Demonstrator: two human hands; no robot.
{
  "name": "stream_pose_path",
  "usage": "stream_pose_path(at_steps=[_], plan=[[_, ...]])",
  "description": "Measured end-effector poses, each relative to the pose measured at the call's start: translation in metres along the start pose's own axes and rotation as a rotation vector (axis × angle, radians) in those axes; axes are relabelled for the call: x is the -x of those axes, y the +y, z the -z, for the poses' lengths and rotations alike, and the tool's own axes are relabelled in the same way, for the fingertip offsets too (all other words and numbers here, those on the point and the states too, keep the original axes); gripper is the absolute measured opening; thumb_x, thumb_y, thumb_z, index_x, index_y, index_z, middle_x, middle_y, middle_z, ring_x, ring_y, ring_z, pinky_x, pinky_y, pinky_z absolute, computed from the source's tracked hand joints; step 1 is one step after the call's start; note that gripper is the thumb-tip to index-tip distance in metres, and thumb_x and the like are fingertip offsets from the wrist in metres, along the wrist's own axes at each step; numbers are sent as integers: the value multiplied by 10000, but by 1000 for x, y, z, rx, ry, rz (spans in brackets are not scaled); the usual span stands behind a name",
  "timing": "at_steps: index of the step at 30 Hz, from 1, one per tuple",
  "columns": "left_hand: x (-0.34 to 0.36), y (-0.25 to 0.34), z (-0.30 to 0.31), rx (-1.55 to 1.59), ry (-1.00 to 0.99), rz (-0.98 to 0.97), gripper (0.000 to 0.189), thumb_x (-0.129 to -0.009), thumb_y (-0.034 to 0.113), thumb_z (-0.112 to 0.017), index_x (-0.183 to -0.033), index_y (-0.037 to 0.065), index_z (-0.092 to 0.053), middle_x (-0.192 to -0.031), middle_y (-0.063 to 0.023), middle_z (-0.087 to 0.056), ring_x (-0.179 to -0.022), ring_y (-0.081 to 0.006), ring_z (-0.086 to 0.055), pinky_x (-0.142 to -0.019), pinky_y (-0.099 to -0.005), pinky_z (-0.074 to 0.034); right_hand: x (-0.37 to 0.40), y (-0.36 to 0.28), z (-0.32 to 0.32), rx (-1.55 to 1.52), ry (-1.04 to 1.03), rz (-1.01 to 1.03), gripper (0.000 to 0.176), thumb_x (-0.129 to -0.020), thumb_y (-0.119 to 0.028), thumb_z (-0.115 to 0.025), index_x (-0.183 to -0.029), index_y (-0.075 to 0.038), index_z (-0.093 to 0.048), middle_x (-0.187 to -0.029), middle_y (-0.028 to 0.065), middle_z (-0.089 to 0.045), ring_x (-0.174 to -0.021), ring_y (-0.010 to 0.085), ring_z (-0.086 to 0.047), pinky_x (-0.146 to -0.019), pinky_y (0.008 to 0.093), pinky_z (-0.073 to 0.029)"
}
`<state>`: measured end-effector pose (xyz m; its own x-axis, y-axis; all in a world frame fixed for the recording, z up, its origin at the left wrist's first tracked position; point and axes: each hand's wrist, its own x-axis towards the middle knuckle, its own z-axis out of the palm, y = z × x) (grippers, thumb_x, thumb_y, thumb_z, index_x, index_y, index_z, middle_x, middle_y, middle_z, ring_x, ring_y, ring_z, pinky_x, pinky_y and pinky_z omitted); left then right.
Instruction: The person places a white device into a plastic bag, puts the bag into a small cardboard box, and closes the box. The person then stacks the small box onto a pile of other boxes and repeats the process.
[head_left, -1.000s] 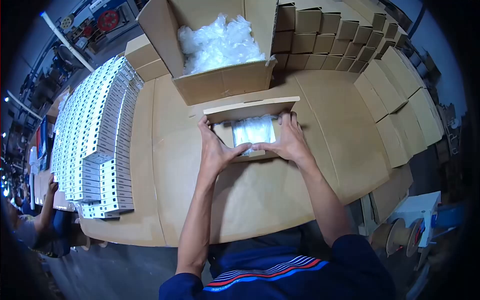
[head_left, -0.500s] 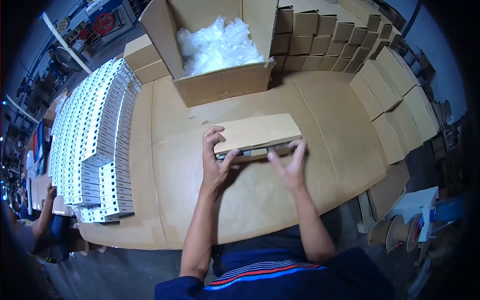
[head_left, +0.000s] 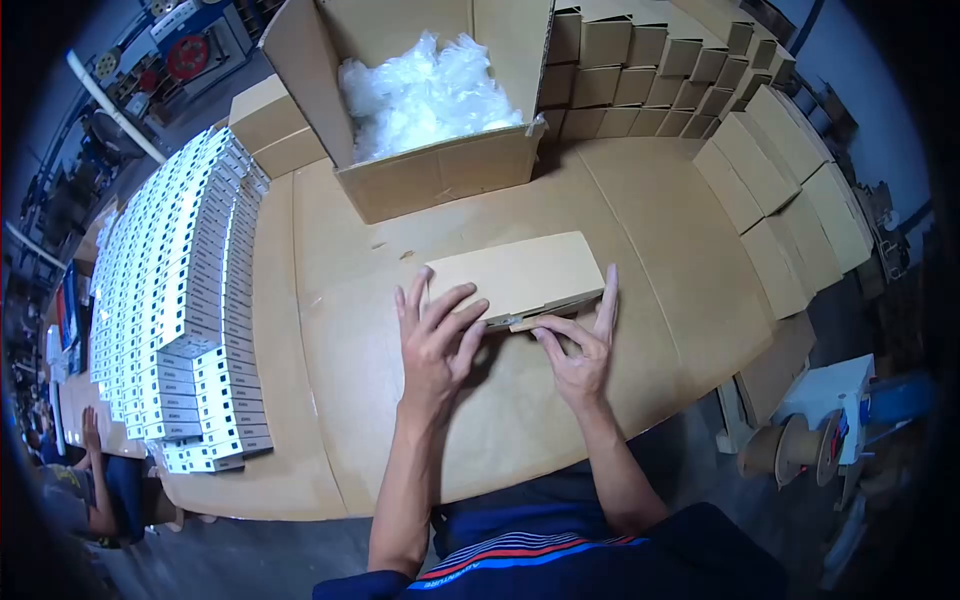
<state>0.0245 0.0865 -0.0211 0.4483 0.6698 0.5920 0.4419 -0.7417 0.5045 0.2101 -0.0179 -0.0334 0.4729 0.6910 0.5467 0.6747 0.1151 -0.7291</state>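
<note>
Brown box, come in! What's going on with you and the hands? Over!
Left hand spread over left end of brown box. Right hand at front tab. Lid down. Open carton beyond, not in the way.

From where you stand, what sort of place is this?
Probably a packing area in a workshop or factory: many small white boxes stand stacked on a brown table, a large open carton holds clear plastic, and machinery with a red wheel shows behind.
</note>
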Motion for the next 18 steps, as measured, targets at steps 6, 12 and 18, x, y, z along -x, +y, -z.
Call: stream_pose_path(at_steps=[6,12,18], plan=[[2,30,-13,-157,-103,-48,408,-900,170,-771,-1302,153,-707,-1389,3,-667,-1396,-314,-523,-1217,-596,-263,-14,4,13,198,-200,222,189,-777,-111,-841,-956,-144,-788,-1593,225,-428,-1488,456,-360,-1196,660,-256],[-1,36,-5,-95,-162,-57,437,-895,144,-763,-1327,163,-698,-1425,0,-647,-1415,-314,-511,-1187,-522,-341,-20,5,24,323,-319,283,134,-840,-107,-775,-958,-82,-718,-1559,170,-492,-1478,412,-401,-1193,659,-275],[1,27,-21,-139,-47,-63,357,-869,124,-768,-1223,172,-757,-1307,4,-723,-1364,-270,-574,-1155,-488,-367,-26,13,23,308,-348,357,164,-870,-46,-726,-1025,-42,-671,-1508,144,-554,-1400,400,-509,-1170,614,-362]])
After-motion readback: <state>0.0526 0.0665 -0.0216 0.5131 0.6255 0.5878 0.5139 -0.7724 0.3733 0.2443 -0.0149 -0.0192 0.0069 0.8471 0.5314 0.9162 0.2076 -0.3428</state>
